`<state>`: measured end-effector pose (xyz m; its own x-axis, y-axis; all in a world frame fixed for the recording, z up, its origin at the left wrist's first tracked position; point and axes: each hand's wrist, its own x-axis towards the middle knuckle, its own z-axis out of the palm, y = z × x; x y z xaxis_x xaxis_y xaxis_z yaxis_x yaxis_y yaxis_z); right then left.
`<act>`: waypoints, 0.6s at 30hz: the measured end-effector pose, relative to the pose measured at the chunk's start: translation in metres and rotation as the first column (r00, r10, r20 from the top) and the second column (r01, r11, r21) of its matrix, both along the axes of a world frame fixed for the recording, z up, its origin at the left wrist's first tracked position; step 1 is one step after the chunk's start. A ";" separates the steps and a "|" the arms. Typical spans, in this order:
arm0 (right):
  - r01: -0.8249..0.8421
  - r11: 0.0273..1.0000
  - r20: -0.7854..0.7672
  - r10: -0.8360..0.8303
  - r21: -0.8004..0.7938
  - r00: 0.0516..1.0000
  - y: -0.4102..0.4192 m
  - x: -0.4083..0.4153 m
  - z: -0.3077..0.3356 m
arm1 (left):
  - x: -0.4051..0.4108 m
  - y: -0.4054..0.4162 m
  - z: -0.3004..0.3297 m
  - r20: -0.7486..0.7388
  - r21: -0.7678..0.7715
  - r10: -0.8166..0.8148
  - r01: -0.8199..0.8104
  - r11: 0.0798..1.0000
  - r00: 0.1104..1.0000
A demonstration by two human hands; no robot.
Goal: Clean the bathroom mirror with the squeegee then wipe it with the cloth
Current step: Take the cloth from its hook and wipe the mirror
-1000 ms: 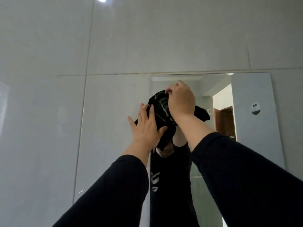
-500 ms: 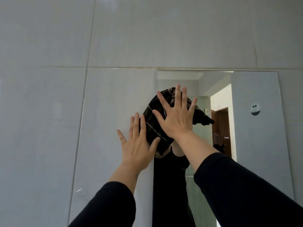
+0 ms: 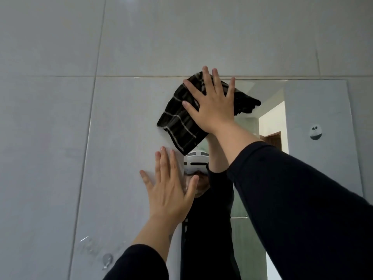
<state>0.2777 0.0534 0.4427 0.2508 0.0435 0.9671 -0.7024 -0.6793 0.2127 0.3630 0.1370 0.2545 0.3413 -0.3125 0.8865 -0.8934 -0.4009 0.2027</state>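
Your right hand [image 3: 212, 106] lies flat with the fingers spread, palm pressing the cloth [image 3: 181, 122] against the mirror [image 3: 314, 110] close to its top edge; the grip is splayed apart, not curled round the fabric, so the cloth is pinned under the palm rather than pinched; the cloth is dark with thin pale check lines, bunched, one corner hanging down to the lower left of your wrist and another fold sticking out to the right past your fingers; its top reaches the mirror's upper edge where the grey wall tiles [image 3: 181, 37] begin. Your left hand [image 3: 169, 193] is lower and to the left, also open with fingers apart, palm flat against the glass, holding nothing, clear of the cloth; both arms wear dark sleeves [image 3: 298, 209]. A small round smiling sticker [image 3: 315, 132] shows near the mirror's right side; a metal hook [image 3: 107, 260] shows at the lower left.
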 end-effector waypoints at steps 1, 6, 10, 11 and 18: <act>0.004 1.000 -0.002 -0.004 -0.004 1.000 -0.005 -0.006 0.000 | -0.002 -0.001 -0.001 0.008 0.000 0.000 0.000 1.000 1.000; 0.040 0.998 -0.002 -0.040 0.041 0.999 -0.035 -0.047 -0.003 | -0.023 -0.005 -0.004 0.055 -0.002 0.022 -0.022 1.000 0.998; 0.040 0.993 0.011 -0.041 0.109 0.999 -0.064 -0.088 -0.008 | -0.044 -0.017 -0.005 0.033 -0.014 0.042 -0.042 0.999 0.999; 0.042 0.991 0.016 -0.044 0.127 0.999 -0.071 -0.098 -0.010 | -0.047 -0.020 -0.006 0.013 -0.020 0.045 -0.045 0.999 0.999; 0.092 0.963 0.052 -0.108 0.254 0.993 -0.122 -0.171 -0.010 | -0.053 -0.030 -0.005 -0.027 -0.035 0.085 -0.086 0.996 0.996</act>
<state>0.1070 -0.0682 0.4328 0.1784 -0.2246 0.9580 -0.7761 -0.6306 -0.0033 0.3102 0.1066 0.2491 0.3881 -0.2497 0.8872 -0.8507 -0.4674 0.2406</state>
